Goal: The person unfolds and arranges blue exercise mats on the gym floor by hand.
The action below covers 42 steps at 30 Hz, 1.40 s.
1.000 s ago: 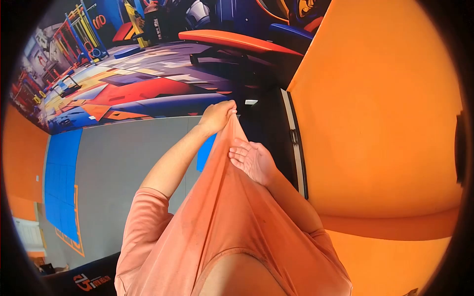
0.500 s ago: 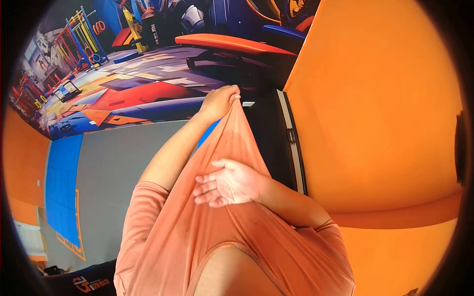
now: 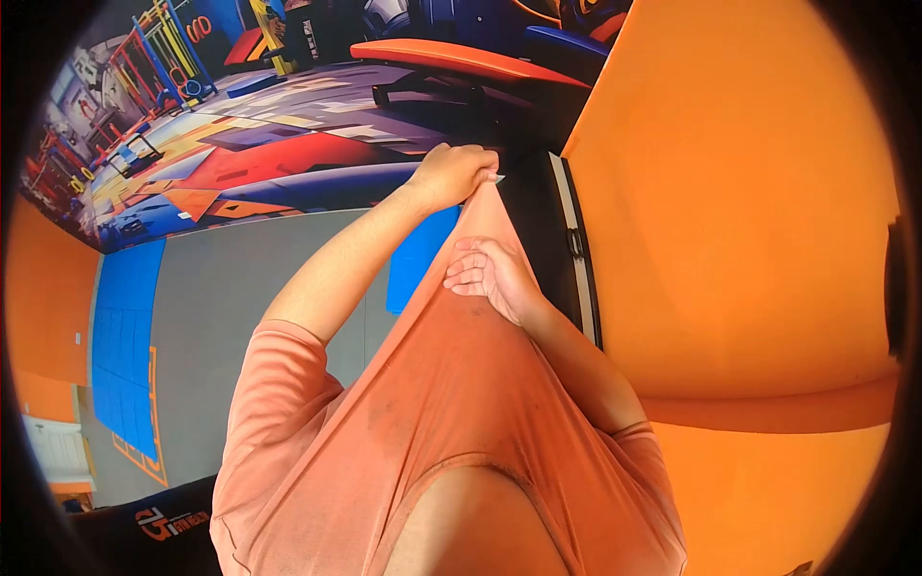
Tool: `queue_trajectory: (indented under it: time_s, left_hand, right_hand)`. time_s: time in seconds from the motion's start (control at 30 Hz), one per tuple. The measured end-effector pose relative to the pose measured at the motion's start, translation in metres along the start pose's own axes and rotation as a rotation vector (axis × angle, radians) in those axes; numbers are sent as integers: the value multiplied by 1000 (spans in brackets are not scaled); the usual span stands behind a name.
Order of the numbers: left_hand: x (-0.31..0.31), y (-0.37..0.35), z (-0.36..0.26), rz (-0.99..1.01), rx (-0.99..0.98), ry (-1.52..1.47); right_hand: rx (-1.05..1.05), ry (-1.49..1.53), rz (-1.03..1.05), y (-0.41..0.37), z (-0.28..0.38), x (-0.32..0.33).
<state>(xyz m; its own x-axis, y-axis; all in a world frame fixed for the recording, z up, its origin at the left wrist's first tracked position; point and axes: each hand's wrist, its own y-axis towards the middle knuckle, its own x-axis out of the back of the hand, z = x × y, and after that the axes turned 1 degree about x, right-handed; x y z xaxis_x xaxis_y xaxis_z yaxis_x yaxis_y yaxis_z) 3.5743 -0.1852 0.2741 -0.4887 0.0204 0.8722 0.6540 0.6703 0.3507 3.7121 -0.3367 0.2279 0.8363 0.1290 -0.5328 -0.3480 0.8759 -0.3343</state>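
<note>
I am wearing a salmon-coloured T-shirt [image 3: 471, 384] with darker damp-looking patches and small spots on its front. My left hand [image 3: 459, 178] is closed on the shirt's hem, holding the front stretched away from my body into a peak. Over the taut cloth, just below that peak, lies my right hand [image 3: 488, 274]. Its palm is turned up, and its loosely bent fingers point left with nothing in them. The shirt's neckline [image 3: 471, 463] curves across the bottom of the view.
A colourful printed mural [image 3: 288, 125] covers the wall ahead, and an orange wall [image 3: 740, 221] stands on the right. Below lies a grey floor [image 3: 250, 298] with blue mats [image 3: 130, 336]. A dark item with lettering [image 3: 144, 533] is at bottom left.
My left hand has pulled the shirt further out and to the right. My right hand has moved up and right along the cloth, toward the peak, with its fingers more bent.
</note>
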Motion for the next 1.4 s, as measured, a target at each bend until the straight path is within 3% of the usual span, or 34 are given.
queue_trajectory:
  time_s: [0.1,0.17,0.2,0.27,0.3,0.37,0.43,0.5,0.57,0.63,0.7,0.73,0.77,0.83,0.87,0.9,0.97,1.0,1.07,1.1,1.2,1.27,1.33,1.4]
  left_hand:
    - [2,-1,-6,-35,-36,-32]
    - [-1,-4,-10,-31,-40,-55]
    - [-2,-7,-10,-51,-46,-49]
    - [-4,-10,-1,-76,-53,-44]
    - [-10,-15,9,-22,-70,-10]
    - [-26,-32,27,37,-84,19]
    - [-39,-53,41,139,-25,120]
    - [-45,-73,45,346,56,161]
    - [-42,-93,39,461,89,120]
    - [-43,-101,36,355,62,105]
    - [-38,-103,32,277,91,46]
    - [-35,-102,30,197,115,-13]
    - [-36,-102,30,194,119,-11]
    - [-37,-101,29,73,122,-40]
    - [-37,-101,28,74,121,-40]
    - [-35,-99,24,75,139,-65]
    - [-36,-97,19,75,153,-94]
    - [-39,-97,17,78,143,-93]
    - [-46,-102,16,83,134,-95]
    - [-53,-108,17,143,176,-95]
    - [-78,-140,25,451,268,8]
    - [-109,-176,46,857,281,89]
    - [-129,-203,53,1218,308,84]
    - [-137,-233,59,1207,386,-194]
  right_hand:
    - [50,-224,-23,3,1,2]
    - [493,-656,-148,4,-2,-1]
    - [492,-656,-152,0,2,-3]
    - [1243,-1402,-183,-11,18,-9]
    - [1239,-1403,-183,-16,25,-9]
    - [1426,-1623,-229,-24,35,-2]
    - [1325,-1616,-220,-27,34,10]
    - [1003,-1483,-169,-34,23,16]
    - [813,-1378,-55,-36,2,30]
    - [617,-1038,52,-49,-8,16]
    - [428,-679,14,-69,-18,-7]
    - [422,-462,92,-76,-24,-14]
    - [422,-462,97,-83,-22,-18]
    - [269,-92,451,-95,-12,-22]
    - [132,34,519,-91,-19,-10]
    - [134,36,516,-88,-20,-4]
    - [-164,-17,171,-82,-19,6]
    - [-163,-16,168,-75,-29,17]
    - [457,-910,-371,-63,-51,40]
    - [841,-1494,-558,-65,-43,43]
    - [768,-1340,-474,-65,-64,93]
    - [290,-569,-354,-74,-78,106]
    - [225,-661,-351,-80,-93,122]
    - [138,-774,-356,-85,-97,126]
